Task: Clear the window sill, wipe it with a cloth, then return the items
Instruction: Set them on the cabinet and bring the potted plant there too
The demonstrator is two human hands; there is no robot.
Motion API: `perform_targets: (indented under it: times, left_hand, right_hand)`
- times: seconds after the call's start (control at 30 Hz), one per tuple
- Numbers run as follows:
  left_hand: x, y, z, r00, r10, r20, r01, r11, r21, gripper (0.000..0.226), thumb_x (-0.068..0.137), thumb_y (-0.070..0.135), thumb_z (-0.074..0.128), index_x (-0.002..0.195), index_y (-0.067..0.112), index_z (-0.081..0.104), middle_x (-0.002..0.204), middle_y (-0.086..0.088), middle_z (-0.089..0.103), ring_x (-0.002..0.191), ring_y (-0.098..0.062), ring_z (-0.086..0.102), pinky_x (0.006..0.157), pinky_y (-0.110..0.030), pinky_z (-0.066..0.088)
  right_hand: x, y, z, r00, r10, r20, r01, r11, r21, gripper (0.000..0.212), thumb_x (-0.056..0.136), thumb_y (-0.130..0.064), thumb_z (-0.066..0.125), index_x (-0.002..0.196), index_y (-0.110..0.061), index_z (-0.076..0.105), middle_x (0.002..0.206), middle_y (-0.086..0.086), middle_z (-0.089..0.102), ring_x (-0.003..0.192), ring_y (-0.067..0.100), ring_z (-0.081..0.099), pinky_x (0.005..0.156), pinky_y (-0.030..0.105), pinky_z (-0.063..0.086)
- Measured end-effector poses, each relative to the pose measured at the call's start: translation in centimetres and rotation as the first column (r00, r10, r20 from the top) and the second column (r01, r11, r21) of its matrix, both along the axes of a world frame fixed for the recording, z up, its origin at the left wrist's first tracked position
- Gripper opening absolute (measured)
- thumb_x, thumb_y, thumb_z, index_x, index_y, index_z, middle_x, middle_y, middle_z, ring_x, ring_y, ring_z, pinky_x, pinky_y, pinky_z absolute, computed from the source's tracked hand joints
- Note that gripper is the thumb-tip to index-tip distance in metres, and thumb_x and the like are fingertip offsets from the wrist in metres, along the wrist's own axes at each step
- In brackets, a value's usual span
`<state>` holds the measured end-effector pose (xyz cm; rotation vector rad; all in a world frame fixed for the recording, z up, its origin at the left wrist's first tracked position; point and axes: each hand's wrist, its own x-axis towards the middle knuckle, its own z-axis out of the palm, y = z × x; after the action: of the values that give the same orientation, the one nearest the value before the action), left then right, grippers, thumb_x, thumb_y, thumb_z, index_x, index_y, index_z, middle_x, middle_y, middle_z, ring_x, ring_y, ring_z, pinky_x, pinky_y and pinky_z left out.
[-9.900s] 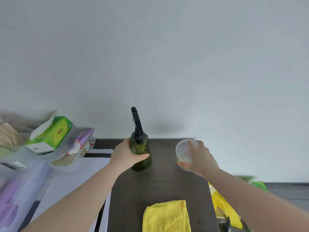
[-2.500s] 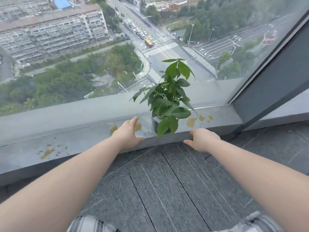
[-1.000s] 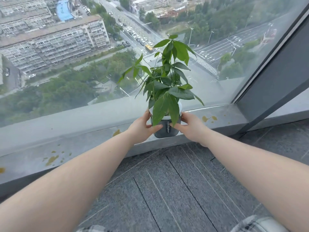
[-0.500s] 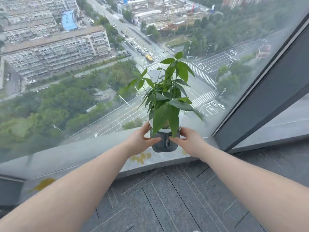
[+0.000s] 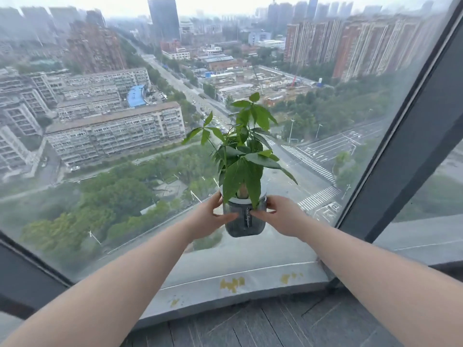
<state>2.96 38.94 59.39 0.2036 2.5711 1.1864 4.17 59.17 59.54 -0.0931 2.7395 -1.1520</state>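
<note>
Both hands [image 5: 213,219] grip ribbed grey pot [image 5: 244,217] w/ leafy plant.

Both forearms are bare, with no sleeve visible up to the frame edge. The left hand [image 5: 213,217] and right hand [image 5: 280,216] carry no gloves, rings or watch.

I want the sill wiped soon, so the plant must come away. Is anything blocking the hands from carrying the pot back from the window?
Nothing visible does. Left hand and right hand hold the pot above the stained sill.
</note>
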Motion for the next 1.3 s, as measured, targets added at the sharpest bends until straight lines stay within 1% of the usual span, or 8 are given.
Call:
perform_targets:
  times: [0.07, 0.2, 0.37, 0.47, 0.6, 0.9, 1.07, 1.3]
  left_hand:
    - [1.5, -0.9, 2.3, 0.999, 0.030, -0.022, -0.031, 0.999, -0.028, 0.066, 0.088, 0.038, 0.064, 0.144, 0.037, 0.028, 0.148, 0.007, 0.040, 0.093, -0.007, 0.062, 0.092, -0.029, 0.044]
    - [7.5, -2.8, 6.8, 0.980, 0.172, -0.098, -0.178, 0.982, -0.065, 0.067, 0.086, 0.043, 0.064, 0.143, 0.039, 0.030, 0.148, 0.005, 0.042, 0.123, -0.017, 0.054, 0.102, -0.034, 0.042]
    - [17.0, -5.4, 10.1, 0.906, 0.404, -0.128, -0.416, 0.905, -0.086, 0.072, 0.084, 0.047, 0.064, 0.146, 0.031, 0.029, 0.146, 0.007, 0.043, 0.129, -0.017, 0.048, 0.087, -0.032, 0.048]
    - [23.3, -7.2, 11.1, 0.849, 0.515, -0.119, -0.524, 0.849, -0.070, 0.075, 0.083, 0.047, 0.066, 0.146, 0.027, 0.031, 0.143, 0.006, 0.045, 0.132, -0.015, 0.044, 0.099, -0.029, 0.041]
    - [33.2, -9.9, 12.5, 0.750, 0.639, -0.170, -0.652, 0.757, -0.032, 0.064, 0.083, 0.043, 0.068, 0.139, 0.028, 0.040, 0.134, 0.010, 0.052, 0.128, -0.010, 0.046, 0.097, -0.025, 0.037]
    - [61.0, -16.1, 14.9, 0.410, 0.883, -0.227, -0.907, 0.422, 0.000, 0.065, 0.085, 0.038, 0.067, 0.141, 0.028, 0.037, 0.140, 0.007, 0.049, 0.131, -0.012, 0.045, 0.103, -0.029, 0.038]
    - [80.1, -17.7, 14.8, 0.227, 0.945, -0.235, -0.971, 0.237, 0.015, 0.062, 0.084, 0.039, 0.068, 0.138, 0.026, 0.040, 0.137, 0.007, 0.051, 0.131, -0.012, 0.045, 0.095, -0.023, 0.036]
    - [108.1, -17.2, 14.3, -0.054, 0.966, -0.253, -0.998, -0.043, 0.046, 0.064, 0.084, 0.037, 0.069, 0.140, 0.026, 0.040, 0.142, 0.005, 0.048, 0.131, -0.014, 0.044, 0.103, -0.020, 0.031]
  right_hand:
    - [0.8, -0.7, 2.3, 0.999, 0.037, -0.035, -0.037, 0.999, 0.001, 0.024, 0.090, -0.037, 0.062, 0.106, -0.019, 0.066, 0.099, -0.008, 0.062, 0.099, 0.016, 0.059, 0.070, 0.022, 0.038]
    - [3.9, -2.7, 6.7, 0.974, 0.209, -0.090, -0.204, 0.977, 0.059, 0.030, 0.090, -0.040, 0.060, 0.112, -0.019, 0.065, 0.113, -0.003, 0.066, 0.095, 0.014, 0.056, 0.078, 0.025, 0.039]
    - [9.5, -6.4, 10.3, 0.895, 0.420, -0.148, -0.418, 0.907, 0.046, 0.033, 0.090, -0.038, 0.061, 0.116, -0.018, 0.065, 0.120, 0.000, 0.067, 0.107, 0.016, 0.061, 0.086, 0.026, 0.045]
    - [13.6, -9.0, 11.1, 0.852, 0.509, -0.124, -0.509, 0.860, 0.031, 0.035, 0.089, -0.040, 0.063, 0.116, -0.019, 0.065, 0.118, -0.001, 0.068, 0.108, 0.018, 0.063, 0.093, 0.035, 0.050]
    - [19.9, -13.9, 12.4, 0.754, 0.645, -0.126, -0.650, 0.760, -0.001, 0.032, 0.087, -0.037, 0.065, 0.114, -0.020, 0.066, 0.117, -0.001, 0.069, 0.108, 0.017, 0.063, 0.096, 0.037, 0.050]
    - [42.5, -26.5, 15.1, 0.421, 0.894, -0.156, -0.904, 0.426, 0.004, 0.032, 0.088, -0.037, 0.065, 0.113, -0.018, 0.066, 0.118, 0.000, 0.068, 0.110, 0.017, 0.061, 0.094, 0.031, 0.048]
    - [59.9, -31.8, 15.2, 0.248, 0.956, -0.158, -0.964, 0.260, 0.060, 0.038, 0.088, -0.045, 0.062, 0.114, -0.017, 0.063, 0.116, -0.001, 0.066, 0.105, 0.020, 0.060, 0.091, 0.035, 0.049]
    - [86.9, -36.9, 15.0, -0.049, 0.988, -0.143, -0.999, -0.044, 0.032, 0.028, 0.088, -0.042, 0.062, 0.101, -0.018, 0.065, 0.100, -0.001, 0.066, 0.088, 0.019, 0.059, 0.073, 0.027, 0.045]
